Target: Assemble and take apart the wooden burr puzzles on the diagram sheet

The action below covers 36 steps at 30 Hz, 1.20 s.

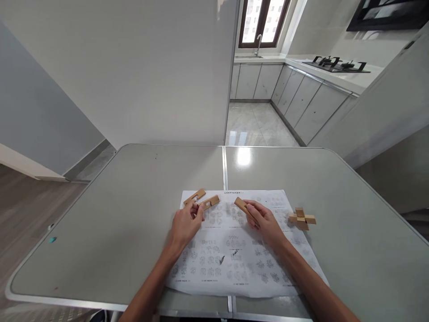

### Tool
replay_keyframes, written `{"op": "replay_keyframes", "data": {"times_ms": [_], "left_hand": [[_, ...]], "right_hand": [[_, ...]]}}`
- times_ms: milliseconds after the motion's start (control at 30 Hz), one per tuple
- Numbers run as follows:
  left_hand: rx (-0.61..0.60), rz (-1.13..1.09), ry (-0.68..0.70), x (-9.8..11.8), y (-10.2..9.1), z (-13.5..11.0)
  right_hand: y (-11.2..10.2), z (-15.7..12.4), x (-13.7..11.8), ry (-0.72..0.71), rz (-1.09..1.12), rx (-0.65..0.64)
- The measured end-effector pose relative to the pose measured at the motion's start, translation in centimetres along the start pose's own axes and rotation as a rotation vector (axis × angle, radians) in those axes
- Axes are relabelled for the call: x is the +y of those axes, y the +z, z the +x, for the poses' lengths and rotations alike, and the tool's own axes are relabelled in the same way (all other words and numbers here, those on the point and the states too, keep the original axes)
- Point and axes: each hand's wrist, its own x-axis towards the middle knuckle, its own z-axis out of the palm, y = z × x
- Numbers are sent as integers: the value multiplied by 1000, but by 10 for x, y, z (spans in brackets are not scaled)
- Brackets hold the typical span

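Note:
My left hand is closed, pinching the near end of a notched wooden puzzle piece just above the printed sheet. A second notched wooden stick lies at the sheet's top left corner, right by those fingers; whether they touch it I cannot tell. In my right hand is another wooden piece, gripped between thumb and fingers and slanting up to the left. The fingers cover part of its notch. Right of that hand, an assembled cross of wooden pieces rests beside the sheet's edge.
The sheet carries rows of small diagrams and lies across the metal seam of the grey table. A small teal bit is near the left edge. Beyond the table stand a white panel and a kitchen counter with a stove.

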Motion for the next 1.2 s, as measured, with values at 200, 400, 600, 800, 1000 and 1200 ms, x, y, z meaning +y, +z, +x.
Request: {"op": "replay_keyframes", "data": {"times_ms": [200,400,600,800,1000,1200], "left_hand": [[-98,396,-119,3,-24,3],[-249,580,-215,6,-35,11],[-328,604,-255,0,-41,26],[-256,639,-220,2,-43,24],[-171,389,364,16,-7,-13],[-187,343,718,31,32,-32]], "right_hand": [[1,-2,2,-17,-135,-51],[5,-4,1,-89,-246,-78],[7,-4,4,-120,-249,-93],[7,-4,3,-126,-245,-95],[8,-5,3,-132,-261,-132],[9,-7,1,-159,-279,-198]]}}
